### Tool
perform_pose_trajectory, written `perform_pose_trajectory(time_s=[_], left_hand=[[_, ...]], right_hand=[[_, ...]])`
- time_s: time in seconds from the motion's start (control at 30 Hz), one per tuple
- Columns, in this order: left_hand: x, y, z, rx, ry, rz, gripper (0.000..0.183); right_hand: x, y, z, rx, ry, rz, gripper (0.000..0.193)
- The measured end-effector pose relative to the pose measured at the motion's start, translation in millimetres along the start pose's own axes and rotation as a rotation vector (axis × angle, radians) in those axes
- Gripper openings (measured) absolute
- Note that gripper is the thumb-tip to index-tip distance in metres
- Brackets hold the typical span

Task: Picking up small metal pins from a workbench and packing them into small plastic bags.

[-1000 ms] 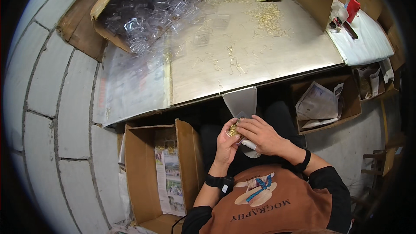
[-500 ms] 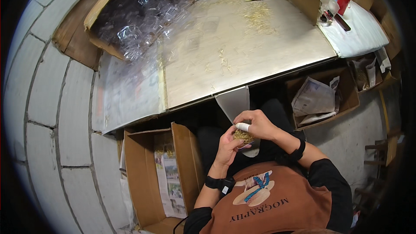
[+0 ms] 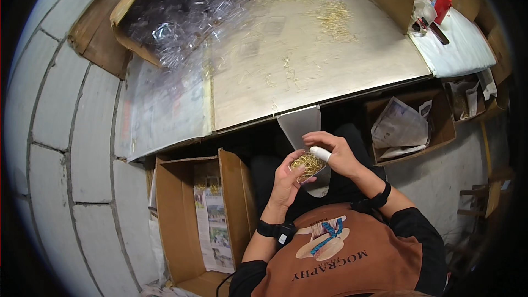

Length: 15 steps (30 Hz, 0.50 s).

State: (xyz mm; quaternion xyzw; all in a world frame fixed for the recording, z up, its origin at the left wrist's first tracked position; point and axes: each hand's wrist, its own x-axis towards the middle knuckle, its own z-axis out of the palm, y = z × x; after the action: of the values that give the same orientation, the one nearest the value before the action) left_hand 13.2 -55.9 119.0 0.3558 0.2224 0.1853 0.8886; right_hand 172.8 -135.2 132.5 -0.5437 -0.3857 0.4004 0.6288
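Observation:
My left hand [image 3: 284, 180] holds a small clear plastic box [image 3: 318, 174] above my lap, thumb over its near side. Thin gold-coloured metal pieces [image 3: 306, 163] fill the box; they are too small to name exactly. Just right of and above it is my right hand [image 3: 336, 155], its fingers apart and bent toward the box, with a white cover [image 3: 320, 154] on one digit. I see nothing held in that hand. Beyond both hands a white sheet [image 3: 300, 126] hangs from the table edge.
Loose gold pieces [image 3: 333, 22] lie scattered on the table [image 3: 258, 85]. A carton [image 3: 135, 44] at the far left spills clear plastic boxes [image 3: 181, 27]. An open carton [image 3: 181, 225] lined with printed paper stands left of my lap; another carton [image 3: 415, 146] with papers stands right.
My right hand has lifted off the box and moved slightly right, its fingers spreading. The box's gold contents now show more fully, and my left hand still holds it.

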Motion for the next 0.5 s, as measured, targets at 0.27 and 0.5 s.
perform_pose_trajectory(time_s=[0.27, 0.5], left_hand=[[-11, 36, -19, 0.042, 0.099, 0.12, 0.036], [-70, 122, -94, 0.059, 0.462, 0.399, 0.044]], right_hand=[[16, -11, 39, -0.197, -0.232, -0.05, 0.043], [34, -19, 58, -0.173, -0.136, -0.042, 0.043]])
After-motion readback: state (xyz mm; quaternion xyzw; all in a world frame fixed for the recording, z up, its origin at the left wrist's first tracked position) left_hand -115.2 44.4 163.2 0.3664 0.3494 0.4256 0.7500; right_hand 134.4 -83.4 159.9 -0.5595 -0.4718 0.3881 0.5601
